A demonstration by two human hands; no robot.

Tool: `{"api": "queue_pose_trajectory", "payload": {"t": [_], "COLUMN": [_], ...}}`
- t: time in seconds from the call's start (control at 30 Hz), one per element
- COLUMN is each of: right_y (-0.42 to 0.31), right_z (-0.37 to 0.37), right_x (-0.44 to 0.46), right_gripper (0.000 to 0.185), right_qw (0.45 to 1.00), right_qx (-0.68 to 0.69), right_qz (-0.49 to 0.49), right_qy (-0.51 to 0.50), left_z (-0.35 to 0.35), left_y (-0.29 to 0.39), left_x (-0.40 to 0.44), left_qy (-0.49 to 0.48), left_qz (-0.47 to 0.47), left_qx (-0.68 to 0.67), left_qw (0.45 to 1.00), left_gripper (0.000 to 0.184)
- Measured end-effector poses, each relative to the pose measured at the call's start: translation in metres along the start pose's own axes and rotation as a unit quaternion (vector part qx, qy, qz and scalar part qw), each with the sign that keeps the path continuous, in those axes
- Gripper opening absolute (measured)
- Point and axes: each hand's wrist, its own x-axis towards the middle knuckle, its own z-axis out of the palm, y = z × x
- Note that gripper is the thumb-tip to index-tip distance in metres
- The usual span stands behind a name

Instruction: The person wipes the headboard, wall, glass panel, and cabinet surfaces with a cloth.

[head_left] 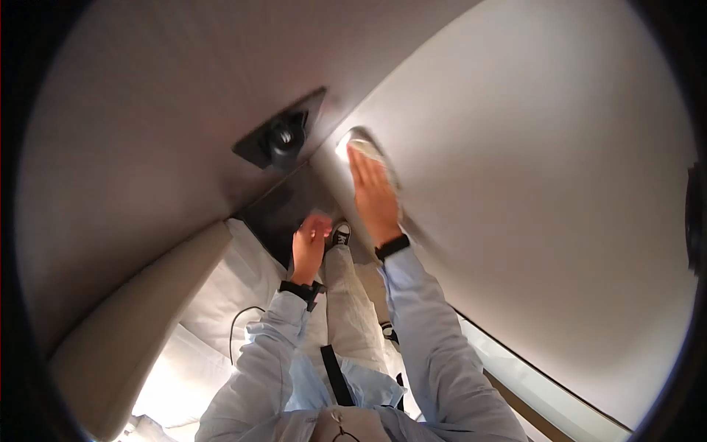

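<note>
Against the smooth white wall panel [530, 147], my right hand [375, 195] lies with its fingers stretched out and together. Under it is a pale folded cloth [384, 162], pressed to the panel; its edge shows beyond the fingers and most of it is hidden. A bright patch of light shows beside the fingertips. My left hand [309, 247] hangs in the air lower and to the left, above the dark floor. Its fingers are loosely bent and their tips are blurred; nothing can be made out in them.
A black bracket-like fitting [283, 138] sticks out from the grey-brown wall [162, 96] at upper left. White padded seating [243, 272] with a thin black cable stands at lower left. My shoe [341, 234] is on the floor near the corner. A ledge [530, 368] runs along the lower right.
</note>
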Motion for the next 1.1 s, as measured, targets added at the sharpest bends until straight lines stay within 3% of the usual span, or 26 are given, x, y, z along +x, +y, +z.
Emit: {"api": "queue_pose_trajectory", "payload": {"t": [0.03, 0.1, 0.17, 0.23, 0.27, 0.3, 0.33, 0.37, 0.4, 0.43, 0.47, 0.53, 0.6, 0.67, 0.7, 0.73, 0.77, 0.8, 0.83, 0.87, 0.93, 0.97, 1.0, 1.03, 1.07, 1.1], "right_y": [0.007, 0.018, 0.023, 0.037, 0.029, 0.021, 0.03, 0.038, 0.042, 0.043, 0.046, 0.049, 0.051, 0.044, 0.041, 0.04, 0.043, 0.049, 0.056, 0.062, 0.076, 0.066, 0.057, 0.061, 0.072, 0.075], "right_z": [0.043, 0.087, 0.054, 0.015, -0.055, -0.12, -0.127, -0.131, -0.15, -0.159, -0.161, -0.141, -0.099, -0.044, -0.019, -0.003, 0.024, 0.045, 0.055, 0.051, 0.006, -0.059, -0.116, -0.142, -0.153, -0.168], "right_x": [-0.025, -0.065, -0.103, -0.142, -0.125, -0.108, -0.141, -0.171, -0.183, -0.19, -0.194, -0.185, -0.159, -0.137, -0.135, -0.149, -0.168, -0.181, -0.203, -0.229, -0.268, -0.245, -0.222, -0.251, -0.289, -0.309], "right_gripper": [0.062, 0.056, 0.053, 0.053, 0.054, 0.055, 0.056, 0.057, 0.056, 0.056, 0.055, 0.054, 0.053, 0.052, 0.051, 0.051, 0.049, 0.046, 0.044, 0.041, 0.041, 0.041, 0.041, 0.044, 0.048, 0.052], "right_qw": [1.0, 0.985, 0.994, 0.994, 0.946, 0.849, 0.941, 0.988, 0.986, 0.977, 0.97, 0.973, 0.989, 0.926, 0.882, 0.88, 0.91, 0.929, 0.962, 0.985, 0.979, 0.917, 0.81, 0.855, 0.917, 0.928], "right_qx": [0.003, -0.045, 0.001, 0.04, 0.035, 0.026, -0.011, -0.043, -0.12, -0.157, -0.18, -0.149, 0.028, 0.338, 0.434, 0.437, 0.364, 0.288, 0.203, 0.113, 0.053, -0.012, -0.076, -0.126, -0.197, -0.272], "right_qz": [-0.003, 0.023, 0.035, 0.039, 0.152, 0.259, 0.202, 0.135, 0.115, 0.118, 0.119, 0.115, 0.11, 0.159, 0.181, 0.186, 0.194, 0.195, 0.145, 0.096, 0.122, 0.221, 0.311, 0.302, 0.248, 0.217], "right_qy": [-0.006, -0.165, -0.103, -0.09, -0.283, -0.461, -0.27, -0.068, 0.03, 0.079, 0.113, 0.13, 0.099, 0.055, 0.031, 0.032, -0.046, -0.124, -0.107, -0.089, -0.153, -0.331, -0.491, -0.402, -0.24, -0.131], "left_z": [0.007, 0.027, 0.052, 0.082, 0.099, 0.115, 0.125, 0.133, 0.146, 0.154, 0.157, 0.166, 0.154, 0.142, 0.134, 0.126, 0.129, 0.136, 0.136, 0.138, 0.164, 0.175, 0.185, 0.199, 0.213, 0.225], "left_y": [0.004, 0.013, 0.029, 0.053, 0.071, 0.092, 0.114, 0.136, 0.161, 0.178, 0.178, 0.167, 0.132, 0.066, 0.037, 0.01, -0.021, -0.051, -0.067, -0.063, -0.033, -0.006, 0.025, 0.05, 0.074, 0.1], "left_x": [-0.003, -0.013, -0.029, -0.051, -0.06, -0.069, -0.084, -0.098, -0.103, -0.102, -0.096, -0.075, -0.045, -0.03, -0.026, -0.027, -0.035, -0.046, -0.06, -0.074, -0.112, -0.133, -0.148, -0.157, -0.166, -0.177], "left_qy": [0.002, 0.012, -0.064, -0.073, -0.122, -0.168, -0.197, -0.227, -0.226, -0.225, -0.228, -0.115, -0.135, -0.137, -0.09, -0.122, -0.125, -0.124, -0.12, -0.121, -0.176, -0.196, -0.214, -0.211, -0.209, -0.231], "left_qz": [0.032, 0.062, 0.086, 0.241, 0.262, 0.281, 0.345, 0.406, 0.475, 0.542, 0.537, 0.636, 0.59, 0.451, 0.363, 0.273, 0.271, 0.267, 0.257, 0.259, 0.31, 0.321, 0.331, 0.426, 0.513, 0.534], "left_qx": [-0.004, -0.015, 0.03, 0.11, 0.044, -0.022, -0.01, 0.005, -0.022, -0.047, -0.052, 0.04, -0.006, -0.005, -0.018, -0.028, -0.024, 0.134, 0.288, 0.288, 0.174, 0.095, 0.015, 0.002, -0.012, -0.033], "left_qw": [0.999, 0.998, 0.994, 0.961, 0.956, 0.945, 0.918, 0.885, 0.85, 0.808, 0.81, 0.762, 0.796, 0.882, 0.927, 0.954, 0.954, 0.946, 0.915, 0.914, 0.918, 0.922, 0.919, 0.88, 0.832, 0.813], "left_gripper": [0.016, 0.018, 0.038, 0.057, 0.062, 0.068, 0.067, 0.067, 0.067, 0.068, 0.068, 0.068, 0.068, 0.069, 0.07, 0.072, 0.072, 0.074, 0.076, 0.076, 0.08, 0.08, 0.081, 0.08, 0.08, 0.074]}}
